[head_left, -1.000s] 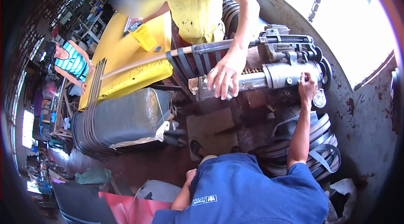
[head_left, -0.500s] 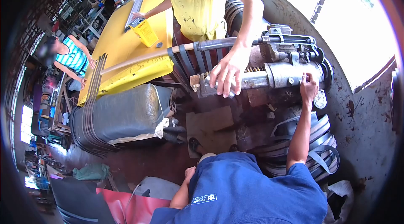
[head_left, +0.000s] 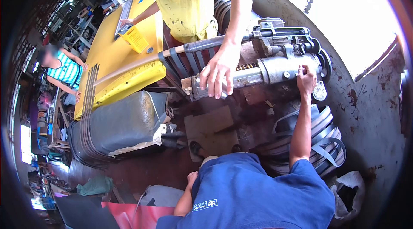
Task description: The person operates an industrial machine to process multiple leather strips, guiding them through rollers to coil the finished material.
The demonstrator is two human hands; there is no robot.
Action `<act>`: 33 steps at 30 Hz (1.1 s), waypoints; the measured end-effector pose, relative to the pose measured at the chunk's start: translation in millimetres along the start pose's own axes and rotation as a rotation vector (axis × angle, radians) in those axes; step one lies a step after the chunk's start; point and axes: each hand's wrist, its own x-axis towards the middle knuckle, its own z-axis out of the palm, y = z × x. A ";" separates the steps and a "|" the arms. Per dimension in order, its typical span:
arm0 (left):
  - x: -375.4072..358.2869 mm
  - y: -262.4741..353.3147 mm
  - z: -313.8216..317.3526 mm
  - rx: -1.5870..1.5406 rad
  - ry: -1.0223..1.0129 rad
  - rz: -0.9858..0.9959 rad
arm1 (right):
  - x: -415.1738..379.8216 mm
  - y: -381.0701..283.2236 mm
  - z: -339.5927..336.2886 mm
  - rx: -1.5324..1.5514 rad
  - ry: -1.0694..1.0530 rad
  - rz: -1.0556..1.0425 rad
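My right hand (head_left: 306, 80) reaches forward to the metal cylinder (head_left: 275, 69) of a machine, near its handwheel (head_left: 325, 62). Its fingers are curled against the cylinder's side; whatever they may grip is too small to make out. Close to my waist, my left hand (head_left: 192, 179) is closed in a loose fist, its inside hidden. A co-worker's hand (head_left: 218, 76) hangs over the free end of the machine's arm. Above the cylinder, a long roller bar (head_left: 204, 44) carries dark strips (head_left: 178, 60).
Coiled dark strips (head_left: 320, 138) lie below my right arm. Left of the machine stands a large dark wrapped block (head_left: 124, 119). Beyond it, a yellow-covered table (head_left: 107, 52) holds a yellow can (head_left: 137, 39). Another person (head_left: 64, 69) stands at its far side.
The whole view has shifted, so the machine, table and co-worker appear further left. My right hand remains at the cylinder, and my left hand is still by my waist.
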 end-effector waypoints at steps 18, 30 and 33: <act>1.7 102.8 -39.1 -0.740 0.208 -0.398 | 0.3 -0.3 0.5 -0.006 -0.031 0.030; 101.2 342.1 -192.9 -1.134 0.139 0.454 | 1.0 3.5 3.7 -0.027 -0.035 0.061; 110.3 371.3 -195.5 -1.220 0.058 0.482 | 0.5 1.3 2.7 -0.025 -0.029 0.067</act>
